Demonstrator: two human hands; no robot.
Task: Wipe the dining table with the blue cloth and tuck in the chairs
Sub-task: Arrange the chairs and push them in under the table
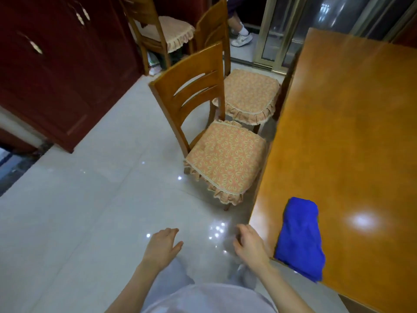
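Observation:
The blue cloth (300, 237) lies crumpled on the near left corner of the glossy orange-brown dining table (352, 132). Two wooden chairs with floral cushions stand pulled out along the table's left side: the near chair (223, 154) and the far chair (248, 93). My left hand (161, 247) hovers over the floor, fingers apart, empty. My right hand (249, 245) is just left of the table corner and the cloth, fingers loosely curled, holding nothing.
A dark red cabinet (56, 71) lines the left side. A third chair (162, 30) stands at the back by the cabinet. Another person's foot in a white shoe (241, 39) is near a glass door (282, 30). Glossy white floor tiles (90, 211) lie between.

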